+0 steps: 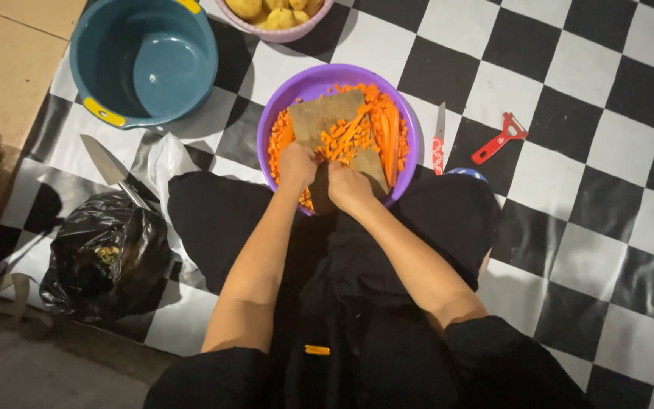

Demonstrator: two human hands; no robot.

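Note:
A purple bowl (pixel 297 95) on the checkered floor holds chopped orange carrot pieces (pixel 342 136), a few whole carrot sticks (pixel 390 140) and a brown wooden cutting board (pixel 327 113). My left hand (pixel 297 165) and my right hand (pixel 348 185) are side by side at the near edge of the board, fingers curled over carrot pieces. What each hand grips is hidden under the fingers. One carrot piece (pixel 316 350) lies on my black lap.
A teal basin (pixel 144 60) stands at the upper left and a pink bowl of yellow potatoes (pixel 278 17) at the top. A large knife (pixel 111 170), a black plastic bag (pixel 107 257), a small red-handled knife (pixel 438 140) and a red peeler (pixel 499 138) lie around the bowl.

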